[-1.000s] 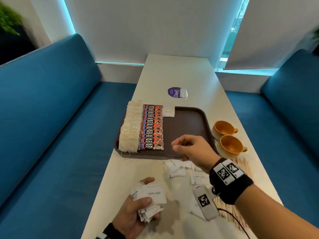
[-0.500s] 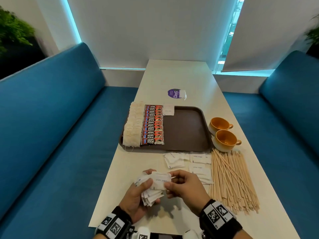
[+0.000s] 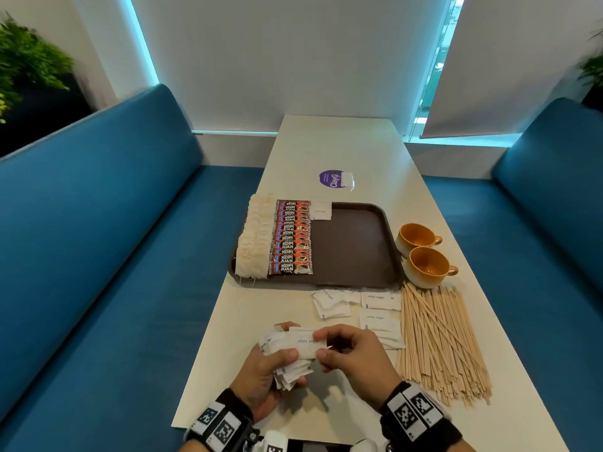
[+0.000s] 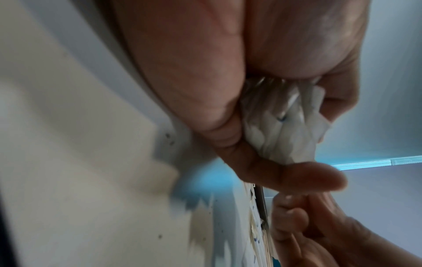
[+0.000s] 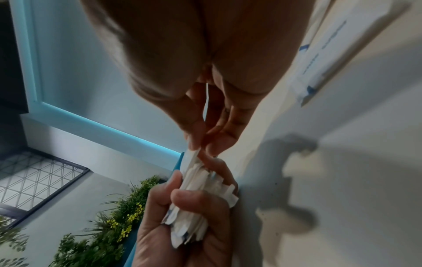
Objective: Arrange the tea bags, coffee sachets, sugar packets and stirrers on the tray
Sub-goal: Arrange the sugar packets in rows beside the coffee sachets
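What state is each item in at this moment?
Tray: right half bare.
Tea bags: rowed on tray's left.
Coffee sachets: rowed beside them.
One sugar packet: on tray.
Sugar bundle: gripped by left hand; right hand pinches top packet.
Loose sugar packets: on table.
Stirrers: piled off tray.
Cups: upright, empty.

The left hand (image 3: pixel 264 373) covers most of the bundle of sugar packets (image 3: pixel 290 357), so their number cannot be told; the left wrist view is smeared along the table (image 4: pixel 68 162) edge; the print on the lone packet (image 3: pixel 321 211) at the tray's (image 3: pixel 359 282) far edge is too small to read.
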The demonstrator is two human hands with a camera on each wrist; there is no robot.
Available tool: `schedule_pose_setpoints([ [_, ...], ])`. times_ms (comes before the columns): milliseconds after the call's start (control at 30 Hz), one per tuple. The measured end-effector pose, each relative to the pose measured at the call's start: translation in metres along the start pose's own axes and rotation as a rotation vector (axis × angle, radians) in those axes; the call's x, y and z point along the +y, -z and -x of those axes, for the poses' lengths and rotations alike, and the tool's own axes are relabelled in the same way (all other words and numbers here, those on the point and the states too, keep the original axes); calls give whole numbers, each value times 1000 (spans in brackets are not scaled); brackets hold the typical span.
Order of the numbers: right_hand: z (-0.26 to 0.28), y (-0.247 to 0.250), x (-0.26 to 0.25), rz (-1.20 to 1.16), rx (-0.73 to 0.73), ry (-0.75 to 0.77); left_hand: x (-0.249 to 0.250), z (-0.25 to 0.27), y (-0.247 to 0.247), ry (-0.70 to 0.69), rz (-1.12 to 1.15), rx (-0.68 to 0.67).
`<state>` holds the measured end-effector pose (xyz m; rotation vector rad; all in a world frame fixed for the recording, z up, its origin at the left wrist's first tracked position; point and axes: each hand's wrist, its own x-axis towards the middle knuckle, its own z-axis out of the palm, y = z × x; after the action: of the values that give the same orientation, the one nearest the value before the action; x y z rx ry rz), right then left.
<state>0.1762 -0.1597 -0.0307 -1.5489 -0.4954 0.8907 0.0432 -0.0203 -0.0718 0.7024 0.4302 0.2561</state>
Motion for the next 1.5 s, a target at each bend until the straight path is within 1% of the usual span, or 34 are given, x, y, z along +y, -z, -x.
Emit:
schedule_pose_setpoints([
  [133, 2, 4, -3, 90, -22, 1, 2, 2, -2, 11, -5, -13],
  [333, 7, 9, -10, 208, -82, 28, 3, 2, -3, 47, 6, 20],
  [567, -2, 11, -15, 145, -172, -25, 5, 0, -4, 57, 50, 18],
  [667, -17, 16, -22, 98, -133, -28, 5, -2, -5, 47, 98, 33],
  [767, -42, 25, -37, 108, -51, 17, 6, -3, -5, 64, 164, 27],
  [900, -90, 43, -68, 82, 51, 61, 7, -4, -2, 98, 210, -13],
  [1000, -139, 56, -88, 79, 140, 80, 6, -7, 1, 120, 203, -23],
  [1133, -213, 71, -100, 131, 225, 88, 7, -11, 2, 138, 197, -27],
  [1200, -244, 75, -101, 186, 248, 73, 9, -12, 1, 137, 219, -24],
  [1300, -277, 75, -102, 273, 250, 11, 9, -12, 1, 156, 280, -23],
  [1367, -293, 73, -99, 307, 229, -24, 7, -14, 7, 172, 305, -7],
  [1500, -318, 68, -92, 342, 208, -66, 5, -20, 13, 193, 340, -18],
])
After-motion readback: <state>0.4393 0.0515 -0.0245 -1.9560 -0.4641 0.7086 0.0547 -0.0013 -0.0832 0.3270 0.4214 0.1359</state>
